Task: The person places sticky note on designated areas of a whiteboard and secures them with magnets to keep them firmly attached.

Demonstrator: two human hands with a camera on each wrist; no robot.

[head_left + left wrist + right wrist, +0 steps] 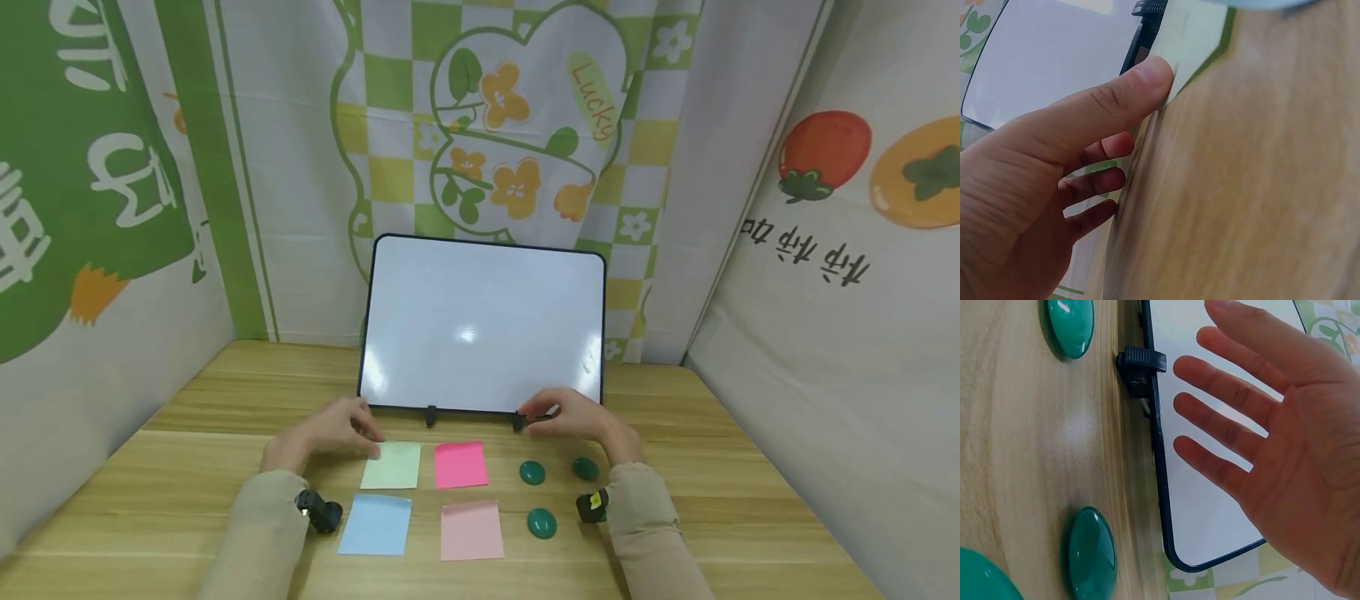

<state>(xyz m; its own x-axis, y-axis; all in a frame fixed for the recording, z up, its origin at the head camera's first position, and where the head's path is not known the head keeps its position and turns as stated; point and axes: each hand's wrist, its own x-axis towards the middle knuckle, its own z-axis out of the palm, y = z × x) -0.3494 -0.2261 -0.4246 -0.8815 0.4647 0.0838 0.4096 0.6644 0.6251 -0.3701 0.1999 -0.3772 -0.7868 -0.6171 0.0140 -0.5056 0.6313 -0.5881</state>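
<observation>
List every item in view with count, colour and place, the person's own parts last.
Table: one, light wood, beneath everything.
Whiteboard: one, white with dark frame, standing at the back.
Feet: two, black, at the whiteboard's lower edge.
Sticky notes: four, light green, hot pink, blue, pale pink, two rows before the whiteboard.
Glossy ovals: four, green, right of the notes.
Printed cloth: count unclear, mostly white and green, behind and both sides.
Wrist cameras: two, black, one per wrist.
Sleeves: two, beige, on the forearms.
Left hand: one, bare, by the light green note.
Right hand: one, bare, near the right-hand foot.

a wood-grained table (727, 492) meets a checkered, flowered curtain (495, 142) printed "lucky".
</observation>
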